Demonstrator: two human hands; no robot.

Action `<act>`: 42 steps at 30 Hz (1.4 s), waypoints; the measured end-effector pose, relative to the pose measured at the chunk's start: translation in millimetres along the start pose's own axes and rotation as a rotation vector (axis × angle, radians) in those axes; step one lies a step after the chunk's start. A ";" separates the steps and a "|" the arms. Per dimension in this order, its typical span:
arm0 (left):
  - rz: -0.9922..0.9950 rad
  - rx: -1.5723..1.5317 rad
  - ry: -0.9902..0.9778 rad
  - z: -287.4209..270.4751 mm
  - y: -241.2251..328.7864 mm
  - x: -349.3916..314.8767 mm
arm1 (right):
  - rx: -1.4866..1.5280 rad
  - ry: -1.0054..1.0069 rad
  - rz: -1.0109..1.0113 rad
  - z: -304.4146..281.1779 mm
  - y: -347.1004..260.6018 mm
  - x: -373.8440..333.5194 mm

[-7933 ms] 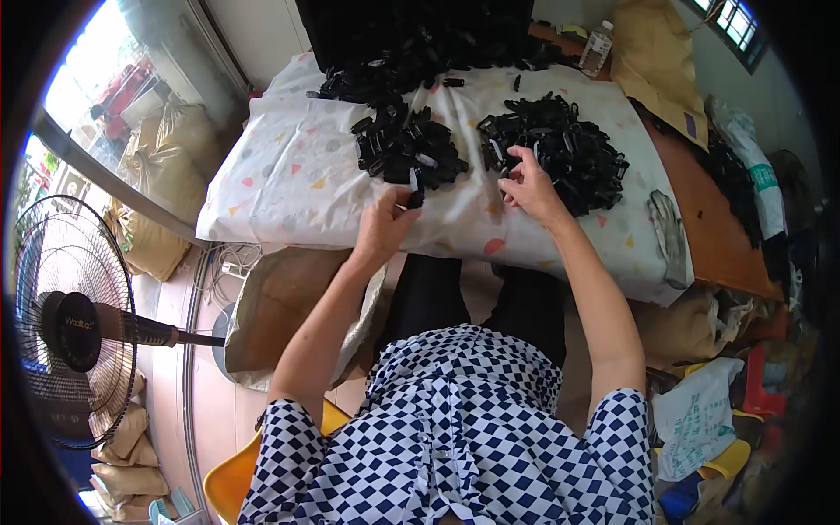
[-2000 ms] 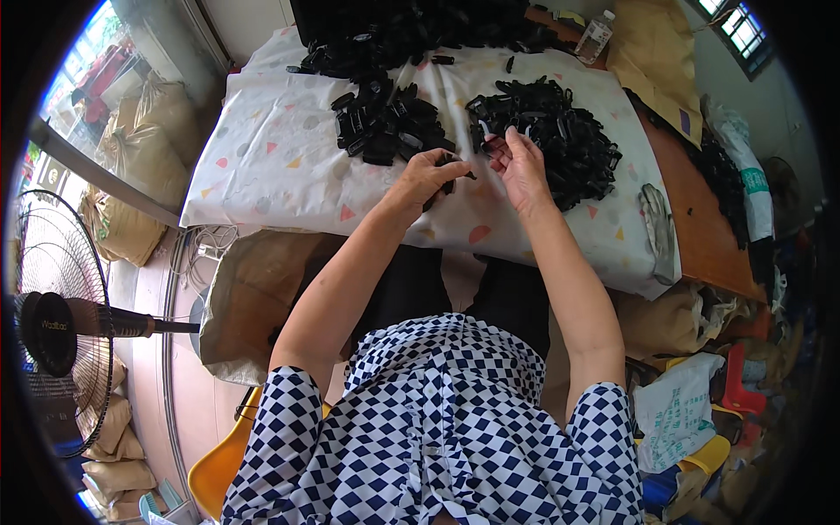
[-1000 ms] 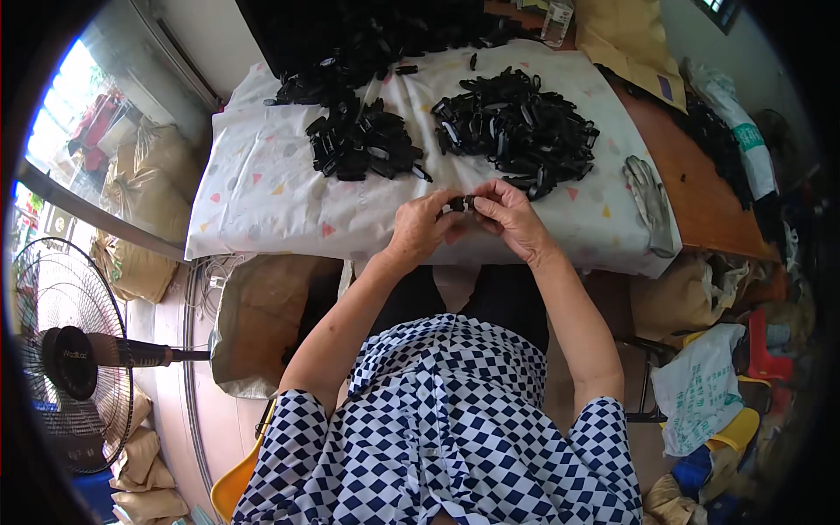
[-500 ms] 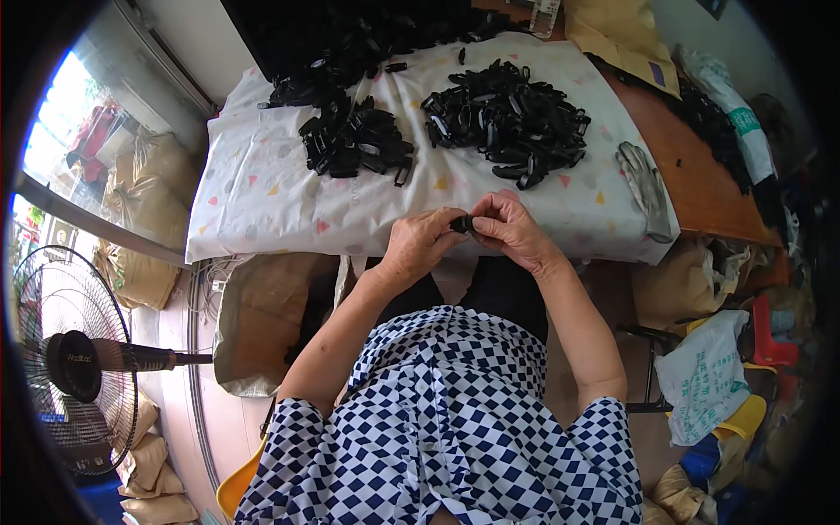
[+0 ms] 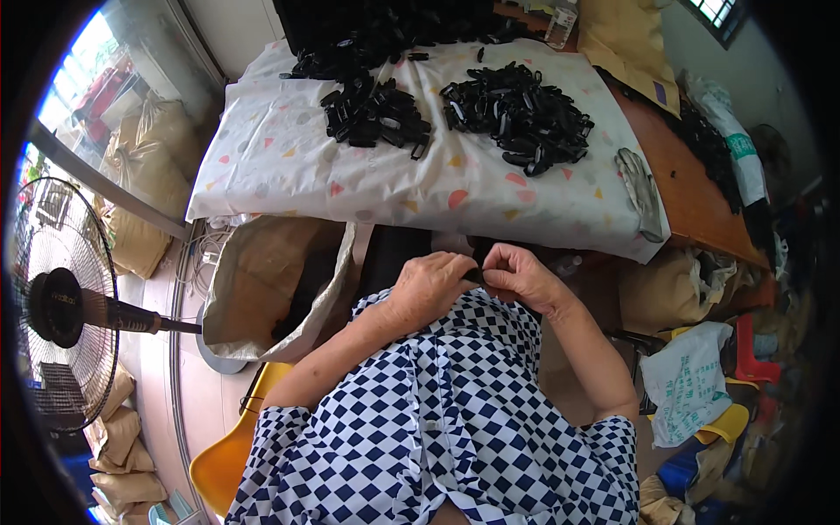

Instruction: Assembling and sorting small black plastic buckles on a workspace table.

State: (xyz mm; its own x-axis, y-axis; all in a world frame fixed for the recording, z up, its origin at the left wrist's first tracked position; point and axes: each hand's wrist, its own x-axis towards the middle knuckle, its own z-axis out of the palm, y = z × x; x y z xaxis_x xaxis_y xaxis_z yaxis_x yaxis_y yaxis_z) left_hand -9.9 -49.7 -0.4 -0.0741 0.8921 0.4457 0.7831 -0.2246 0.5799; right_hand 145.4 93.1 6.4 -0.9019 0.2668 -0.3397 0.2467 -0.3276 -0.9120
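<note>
My left hand (image 5: 430, 284) and my right hand (image 5: 518, 275) meet over my lap, just below the table's near edge. Both pinch one small black plastic part (image 5: 473, 275), mostly hidden between the fingers. On the table, a patterned white cloth (image 5: 289, 166) carries two heaps of similar black parts: a smaller pile (image 5: 376, 115) at the left and a larger pile (image 5: 518, 115) at the right. A wider mass of black parts (image 5: 385, 35) lies along the far edge.
An open tan sack (image 5: 262, 289) stands at my left, under the table edge. A standing fan (image 5: 61, 306) is at far left. A grey glove (image 5: 640, 179) lies on the cloth's right end. Bags and sacks crowd the floor at right (image 5: 696, 385).
My hands have drawn back from the piles on the table to my lap, holding one black part between them. The view has tilted down, so the table sits higher.
</note>
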 end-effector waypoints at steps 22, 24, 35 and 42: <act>-0.477 -1.294 0.014 -29.4 4.0 3.6 | 0.289 -0.344 -0.193 47.8 -6.8 4.7; -0.455 -1.247 0.114 -20.6 -0.9 -2.2 | 0.323 -0.240 -0.209 58.3 -8.6 9.3; -0.457 -1.097 0.263 -25.8 -17.1 -11.5 | 0.303 -0.175 -0.149 81.3 -5.1 42.5; -0.409 -0.984 0.311 -20.8 -15.3 -11.5 | 0.116 -0.019 -0.290 83.7 -4.2 32.4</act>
State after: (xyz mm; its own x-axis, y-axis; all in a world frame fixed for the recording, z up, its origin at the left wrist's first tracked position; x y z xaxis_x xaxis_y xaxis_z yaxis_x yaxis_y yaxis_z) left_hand -33.8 -64.7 -0.3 -0.4746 0.8639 0.1684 -0.1575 -0.2716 0.9495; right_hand 85.5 27.3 18.5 -0.9356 0.3472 -0.0637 -0.0629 -0.3415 -0.9378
